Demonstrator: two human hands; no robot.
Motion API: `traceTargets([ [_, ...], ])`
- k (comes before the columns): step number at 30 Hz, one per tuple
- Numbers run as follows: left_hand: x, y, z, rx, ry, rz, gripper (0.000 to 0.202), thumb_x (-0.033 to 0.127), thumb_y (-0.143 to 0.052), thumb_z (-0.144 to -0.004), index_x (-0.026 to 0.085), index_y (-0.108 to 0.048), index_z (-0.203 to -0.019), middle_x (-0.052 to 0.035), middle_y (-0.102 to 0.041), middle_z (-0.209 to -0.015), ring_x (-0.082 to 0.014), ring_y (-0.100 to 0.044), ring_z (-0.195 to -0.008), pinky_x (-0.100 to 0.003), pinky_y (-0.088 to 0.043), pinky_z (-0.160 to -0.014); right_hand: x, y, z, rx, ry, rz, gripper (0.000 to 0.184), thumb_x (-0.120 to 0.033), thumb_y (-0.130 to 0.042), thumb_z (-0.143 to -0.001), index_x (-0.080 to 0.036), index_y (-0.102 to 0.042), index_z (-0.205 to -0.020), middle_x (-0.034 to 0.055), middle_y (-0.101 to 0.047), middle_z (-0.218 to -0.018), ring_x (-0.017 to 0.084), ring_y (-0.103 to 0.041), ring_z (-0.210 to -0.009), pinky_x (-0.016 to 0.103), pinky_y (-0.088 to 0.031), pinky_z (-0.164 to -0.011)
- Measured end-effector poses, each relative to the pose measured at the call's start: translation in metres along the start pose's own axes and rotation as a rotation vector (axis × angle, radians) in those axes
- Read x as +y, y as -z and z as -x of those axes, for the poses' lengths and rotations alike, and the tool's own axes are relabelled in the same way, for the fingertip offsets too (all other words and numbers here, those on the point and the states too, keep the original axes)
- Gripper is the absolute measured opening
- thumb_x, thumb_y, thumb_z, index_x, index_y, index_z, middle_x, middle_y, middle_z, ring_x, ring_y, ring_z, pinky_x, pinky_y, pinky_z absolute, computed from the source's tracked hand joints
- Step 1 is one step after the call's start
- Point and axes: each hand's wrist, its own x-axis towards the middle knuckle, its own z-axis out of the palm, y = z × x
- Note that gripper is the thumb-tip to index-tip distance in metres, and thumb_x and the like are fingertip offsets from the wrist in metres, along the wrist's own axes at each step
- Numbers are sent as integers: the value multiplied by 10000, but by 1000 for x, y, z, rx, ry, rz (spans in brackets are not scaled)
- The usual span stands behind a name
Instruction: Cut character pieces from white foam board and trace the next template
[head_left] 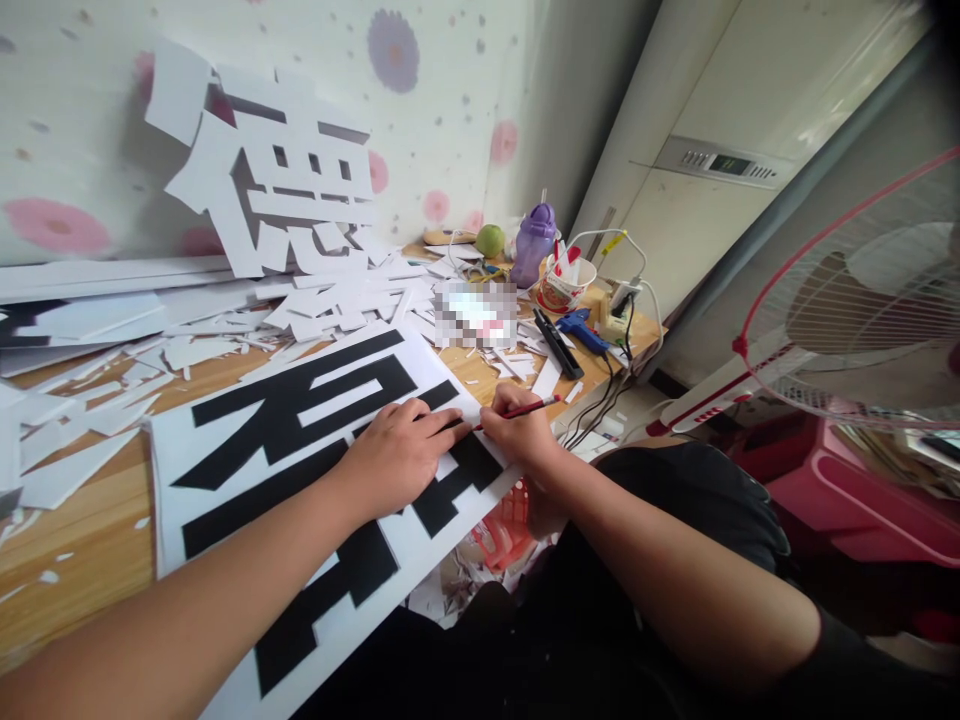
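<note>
A white sheet printed with large black character strokes (169,520) lies on the wooden table, its near side reaching over the table's edge. My left hand (401,450) rests flat on it with the fingers stretched toward the right edge. Close beside those fingertips, my right hand (517,425) grips a dark red pencil (536,405). The pencil's tip meets the sheet near its right edge, by a black stroke. Part of the print is hidden under my left hand and forearm.
White cut-out character pieces (300,200) lean against the wall. White scraps (330,300) litter the table (90,560). A purple bottle (532,245), paper bowl (566,285), black cutter (559,343) and blue glue gun (583,330) with cables stand toward the far right. A fan (862,300) stands at right.
</note>
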Motion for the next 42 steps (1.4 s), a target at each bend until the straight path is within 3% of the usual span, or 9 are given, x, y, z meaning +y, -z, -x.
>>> traceTargets([
  [12,-2,-3,1,-5,20,10,516,112,-499,-849,304,-597,-1318,25,-596,-1392,-265,-499,-1030,-431,-421,-865,4,11,19,22,36,-5,226,-243,-493,-643,-242,-305,-518,-57,-359,-493,102,-324,-481,251,-253,-474],
  [24,-2,-2,1,37,11,9,524,103,-493,-826,306,-612,-1294,19,-623,-1361,-265,-522,-1010,-448,-430,-857,9,26,37,17,39,35,269,-219,-509,-673,-239,-279,-535,-49,-381,-524,109,-361,-501,258,-276,-499],
  [42,-2,-2,0,56,4,6,520,113,-510,-825,301,-608,-1299,15,-623,-1362,-267,-527,-996,-438,-427,-822,7,39,52,26,-58,-127,284,-226,-562,-662,-239,-318,-516,-48,-423,-505,114,-427,-479,254,-370,-495],
])
